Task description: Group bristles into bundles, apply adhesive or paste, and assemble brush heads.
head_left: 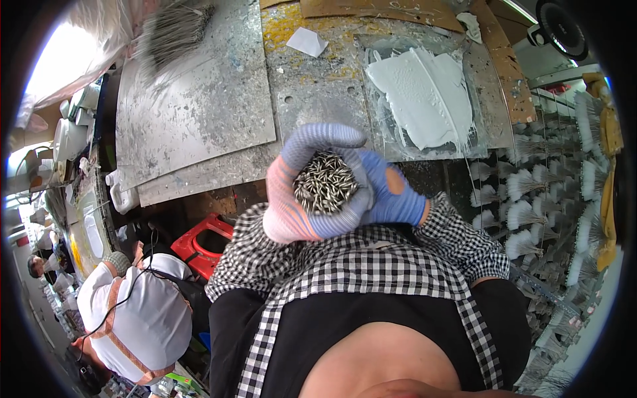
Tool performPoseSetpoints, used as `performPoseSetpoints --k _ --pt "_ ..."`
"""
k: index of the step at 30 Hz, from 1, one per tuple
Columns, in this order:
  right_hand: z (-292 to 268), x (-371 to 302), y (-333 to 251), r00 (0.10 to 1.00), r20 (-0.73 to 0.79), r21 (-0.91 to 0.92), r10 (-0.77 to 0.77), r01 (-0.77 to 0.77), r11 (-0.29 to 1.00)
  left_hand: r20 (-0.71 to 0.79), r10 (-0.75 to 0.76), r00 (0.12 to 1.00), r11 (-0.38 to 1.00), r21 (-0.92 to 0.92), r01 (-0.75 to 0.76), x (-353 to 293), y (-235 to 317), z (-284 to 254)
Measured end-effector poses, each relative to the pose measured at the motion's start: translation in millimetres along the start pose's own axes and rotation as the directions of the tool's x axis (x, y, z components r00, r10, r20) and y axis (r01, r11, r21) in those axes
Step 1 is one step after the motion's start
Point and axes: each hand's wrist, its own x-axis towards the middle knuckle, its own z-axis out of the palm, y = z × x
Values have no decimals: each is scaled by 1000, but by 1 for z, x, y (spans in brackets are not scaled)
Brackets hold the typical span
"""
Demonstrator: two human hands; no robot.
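A thick round bundle of thin metal-tipped sticks [325,184] is held upright in front of my chest, its shiny silver ends pointing up. My left hand [295,172], in a striped pink and blue-grey glove, curls round the left and far sides of the bundle. Wrapped against its right side is my right hand [381,189], in a blue glove with a hole that bares some skin. The lower part of the bundle is hidden by the hands, so its full length cannot be seen.
White paste [424,96] is spread on a board at the table's right. A grey sheet [199,126] and a blurred bundle of thin rods [172,33] lie left. White-tufted bundles [531,179] hang on racks at right. Another person [136,318] sits by a red stool [204,242].
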Motion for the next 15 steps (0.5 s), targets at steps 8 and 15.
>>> performPoseSetpoints --k 8,15 --pt "16 114 83 826 -562 274 29 152 950 -221 296 929 773 627 -97 65 -58 -23" --pt "17 115 50 748 -662 106 -49 159 982 -389 -17 921 970 215 109 85 -51 -31"
